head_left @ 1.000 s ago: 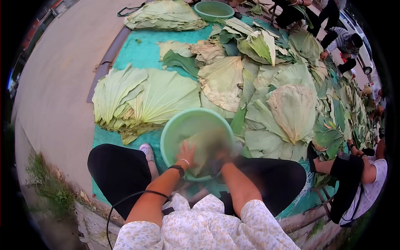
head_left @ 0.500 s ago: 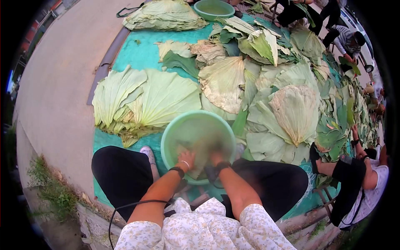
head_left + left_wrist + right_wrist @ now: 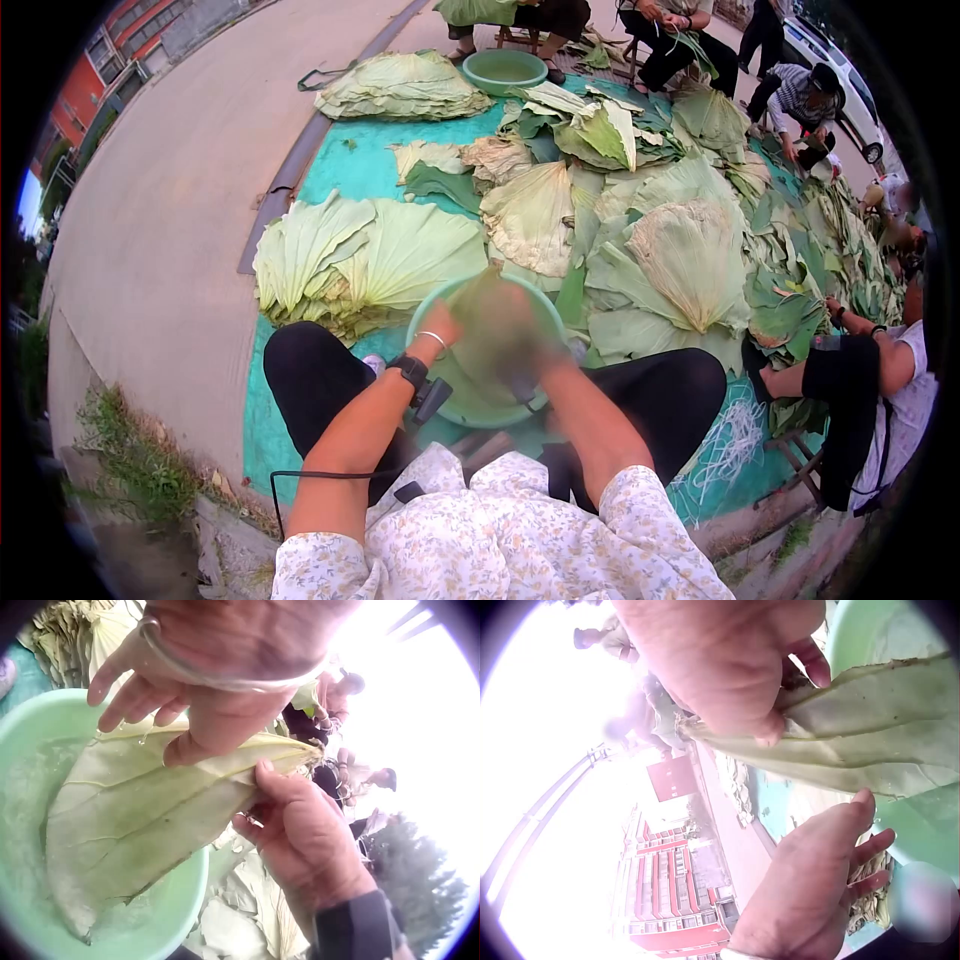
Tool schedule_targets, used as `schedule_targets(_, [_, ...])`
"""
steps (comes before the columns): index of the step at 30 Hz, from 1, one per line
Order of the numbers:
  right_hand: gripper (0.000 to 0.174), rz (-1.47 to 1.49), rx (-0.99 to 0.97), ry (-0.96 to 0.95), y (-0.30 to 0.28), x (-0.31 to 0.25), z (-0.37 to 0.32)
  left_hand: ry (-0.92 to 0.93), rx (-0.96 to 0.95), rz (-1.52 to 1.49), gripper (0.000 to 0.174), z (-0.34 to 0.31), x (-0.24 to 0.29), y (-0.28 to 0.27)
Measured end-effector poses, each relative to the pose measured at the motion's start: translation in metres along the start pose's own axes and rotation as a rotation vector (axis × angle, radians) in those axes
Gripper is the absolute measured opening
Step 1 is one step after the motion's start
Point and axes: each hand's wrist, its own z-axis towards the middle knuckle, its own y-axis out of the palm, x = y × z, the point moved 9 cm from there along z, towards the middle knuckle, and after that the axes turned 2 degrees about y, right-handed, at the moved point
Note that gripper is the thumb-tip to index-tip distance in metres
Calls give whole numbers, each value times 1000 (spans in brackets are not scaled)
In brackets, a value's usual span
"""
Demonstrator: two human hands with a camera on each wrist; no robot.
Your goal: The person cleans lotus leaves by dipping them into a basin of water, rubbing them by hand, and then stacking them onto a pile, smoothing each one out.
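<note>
A folded, wet lotus leaf point(image 3: 142, 817), pale green with raised veins, stands tilted over a light green basin point(image 3: 199, 889) of water. My right hand point(image 3: 300, 832) pinches it near its narrow, gathered tip, thumb on the near face. In the left wrist view my left hand point(image 3: 225, 697) is at the leaf's upper edge, fingers extended and dripping, thumb over the leaf. The right wrist view has the left hand point(image 3: 802, 885) with its thumb at the edge of the leaf point(image 3: 885, 712). The head view blurs the right hand inside the basin point(image 3: 470, 412).
Beyond the basin lie a stack of folded leaves point(image 3: 400, 255) and a wide spread of leaves point(image 3: 690, 255) on a teal sheet point(image 3: 335, 180). White strings point(image 3: 728, 450) lie at right. A second basin point(image 3: 505, 70) stands farther off. A person point(image 3: 880, 400) sits at the right.
Both hands were low in the basin water; now they are raised, with the leaf lifted and tilted between them. The head view has tipped up, showing more of the people beyond.
</note>
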Motion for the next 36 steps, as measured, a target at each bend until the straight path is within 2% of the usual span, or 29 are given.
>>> schedule_targets(1, [25, 75, 99, -85, -17, -11, 6, -88, 226, -175, 47, -7, -4, -27])
schedule_targets(2, [25, 68, 99, -93, -25, -14, 15, -84, 232, -183, 47, -11, 0, -36])
schedule_targets(4, [23, 352, -120, 19, -35, -24, 34, 191, 338, -273, 50, -16, 25, -65])
schedule_targets(5, [23, 345, -122, 18, -51, -36, 34, 193, 339, -280, 50, -19, 28, -72])
schedule_targets(7, [19, 528, -260, 121, -78, -64, 33, 311, 378, -368, 46, -28, 46, -96])
schedule_targets(8, [19, 524, -264, 121, -92, -79, 31, 309, 380, -373, 46, -34, 49, -105])
schedule_targets(10, [19, 701, -269, 138, -113, -103, 27, 364, 312, -348, 43, -47, 63, -119])
schedule_targets(13, [20, 561, -248, 55, -130, -118, 15, 420, 222, -297, 42, -70, 78, -128])
schedule_targets(16, [22, 438, -366, 71, -103, -76, 4, 494, 228, -303, 41, -80, 75, -120])
schedule_targets(20, [20, 493, -335, 123, -108, -71, 0, 456, 287, -330, 48, -72, 61, -103])
schedule_targets(23, [19, 572, -343, 143, -120, -93, 4, 504, 262, -451, 54, -74, 76, -119])
schedule_targets(25, [19, 388, -335, 66, -119, -91, 5, 503, 324, -447, 54, -75, 75, -127])
schedule_targets(29, [17, 363, -386, 94, -110, -84, 0, 486, 318, -444, 52, -70, 76, -128])
schedule_targets(31, [18, 301, -265, 135, -131, -97, 5, 493, 371, -382, 55, -72, 77, -131])
schedule_targets(34, [19, 437, -234, 152, -120, -84, 3, 515, 379, -372, 54, -78, 84, -136])
schedule_targets(36, [19, 410, -237, 116, -117, -85, 0, 518, 367, -380, 54, -79, 88, -137])
